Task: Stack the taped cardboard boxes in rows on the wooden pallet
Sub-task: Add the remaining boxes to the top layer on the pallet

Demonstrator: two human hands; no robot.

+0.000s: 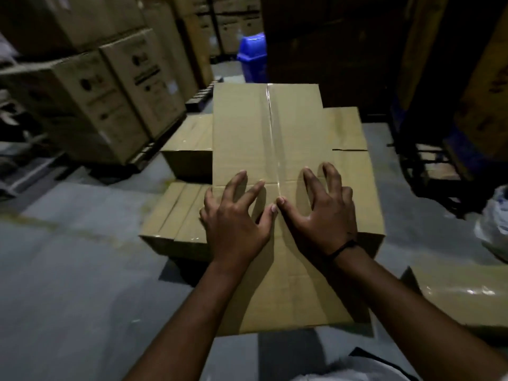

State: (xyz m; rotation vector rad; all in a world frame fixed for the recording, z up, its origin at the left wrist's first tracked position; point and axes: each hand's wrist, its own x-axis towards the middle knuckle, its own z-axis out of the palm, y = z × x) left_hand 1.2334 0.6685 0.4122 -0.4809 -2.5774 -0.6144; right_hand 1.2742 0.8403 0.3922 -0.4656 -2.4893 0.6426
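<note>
Cardboard pretty much everywhere, and the light is dim, so a lot gets lost. Right at the bottom edge a scrap of white fabric (354,369) is cut off by the frame; what it belongs to can't be told.

Both forearms are stretched forward over a long taped cardboard box (261,127). The left hand (236,215) and right hand (324,213) are laid on its top with fingers spread and arched. Nothing is gripped, only the fingertips are pressed on the lid. The thumbs are almost touching just beside the clear tape strip (272,138) down the middle seam. The left hand's outer fingers are hung over the box's left edge, so they're partly hidden. A black wrist band (343,248) is worn on the right wrist.

This box is set on top of a lower layer of boxes. Two are seen to the left, one near (176,215) and one further back (189,149), and another (349,130) is poking out on the right. All the boxes are sealed shut, so no contents can be seen. The pallet is hidden under the stack; only dark shadow is seen below the near corner.

Off to the right another taped box (461,292) is cropped by the frame, and a white plastic bag (494,224) is half cut off.

Further back on the left, printed cartons (110,92) are stacked high, the print too blurred to read. A blue bin (253,56) is parked at the far end of the grey floor (68,270). The right background is too dark to make out.
</note>
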